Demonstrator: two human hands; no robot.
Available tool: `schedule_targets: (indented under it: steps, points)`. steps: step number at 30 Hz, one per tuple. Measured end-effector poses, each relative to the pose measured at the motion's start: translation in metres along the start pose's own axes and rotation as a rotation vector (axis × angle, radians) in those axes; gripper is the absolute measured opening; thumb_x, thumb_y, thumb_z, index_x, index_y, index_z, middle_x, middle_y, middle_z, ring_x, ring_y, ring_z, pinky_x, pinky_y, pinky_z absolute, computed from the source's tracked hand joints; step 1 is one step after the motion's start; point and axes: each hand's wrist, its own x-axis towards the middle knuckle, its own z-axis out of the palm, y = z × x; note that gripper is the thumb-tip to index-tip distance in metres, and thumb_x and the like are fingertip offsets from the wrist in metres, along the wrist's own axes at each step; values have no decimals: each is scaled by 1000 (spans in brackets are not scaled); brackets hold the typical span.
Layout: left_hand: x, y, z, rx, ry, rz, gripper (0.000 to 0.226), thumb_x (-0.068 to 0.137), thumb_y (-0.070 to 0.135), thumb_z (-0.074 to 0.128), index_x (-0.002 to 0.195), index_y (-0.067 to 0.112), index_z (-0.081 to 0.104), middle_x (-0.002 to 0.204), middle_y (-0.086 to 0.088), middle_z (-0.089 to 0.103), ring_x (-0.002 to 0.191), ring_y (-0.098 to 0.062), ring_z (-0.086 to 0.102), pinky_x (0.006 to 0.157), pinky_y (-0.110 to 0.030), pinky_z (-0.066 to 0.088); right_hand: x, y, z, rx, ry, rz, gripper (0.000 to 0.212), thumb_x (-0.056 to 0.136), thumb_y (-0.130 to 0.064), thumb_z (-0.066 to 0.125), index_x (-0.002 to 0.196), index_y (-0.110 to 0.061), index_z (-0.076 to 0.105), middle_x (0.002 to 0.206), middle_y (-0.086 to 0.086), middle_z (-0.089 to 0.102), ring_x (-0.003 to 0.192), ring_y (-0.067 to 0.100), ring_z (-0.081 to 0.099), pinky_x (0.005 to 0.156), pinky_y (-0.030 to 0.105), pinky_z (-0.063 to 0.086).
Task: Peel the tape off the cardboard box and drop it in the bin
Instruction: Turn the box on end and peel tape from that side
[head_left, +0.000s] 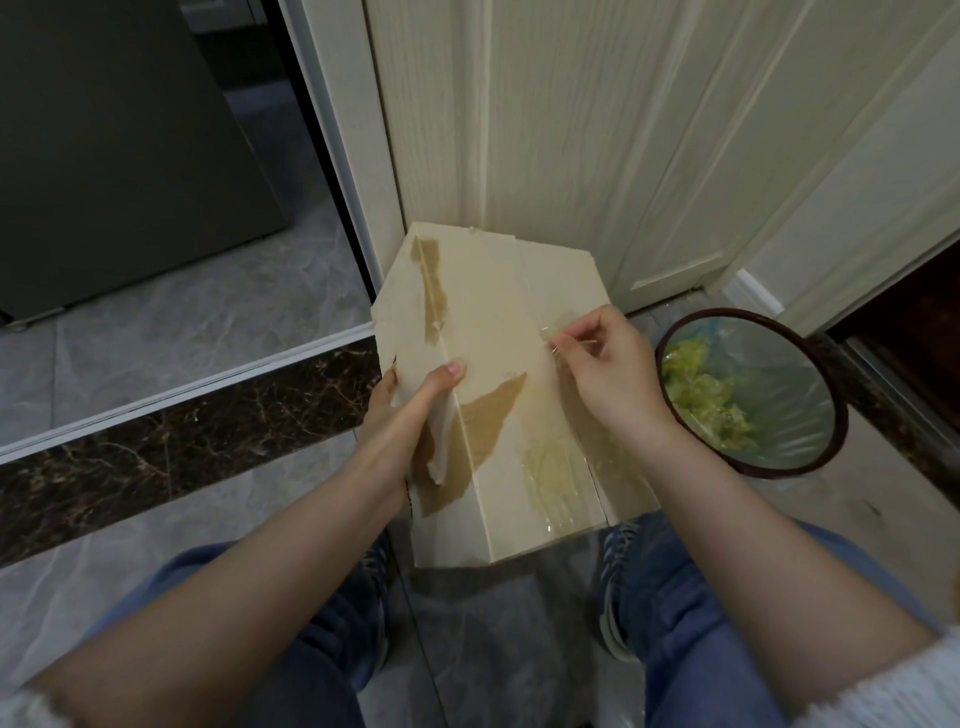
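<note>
Left hand (415, 395) grips the cardboard box (498, 374) by its edge to steady it while right hand (597, 364) pinches clear tape (558, 325) lifting off the box face, bin (753, 389) alongside.

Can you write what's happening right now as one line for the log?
step: peeling | left hand: grips cardboard box edge | right hand: pinches clear tape | bin: right of box, lined, holds scraps
</note>
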Motion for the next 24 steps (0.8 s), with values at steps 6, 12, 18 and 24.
schedule_targets:
  steps: [6,12,18,24]
  points:
    - [-1,2,0,0,4,-4,130,40,71,79,156,36,33,139,5,54,117,-22,55,106,-50,44,8,-1,-4,511,-11,240,17,92,4,61,90,-11,54,82,13,69,61,14,55,68,30,49]
    - [-2,1,0,5,8,-8,131,38,72,80,156,37,34,140,4,54,121,-25,53,109,-53,42,10,0,-9,459,-100,219,21,91,5,62,106,-4,73,91,15,70,80,20,63,77,27,57]
    - [-3,2,0,-2,1,6,121,47,70,77,156,37,34,135,8,54,107,-14,54,97,-44,43,12,-4,-10,472,-147,235,10,83,-5,70,77,0,77,79,15,64,77,21,61,80,30,55]
    - [-2,1,0,26,16,-3,132,38,74,79,156,38,33,142,7,52,121,-23,52,107,-51,43,7,-3,-16,172,-136,112,13,85,-15,76,97,-20,81,93,-5,78,85,9,68,87,27,56]
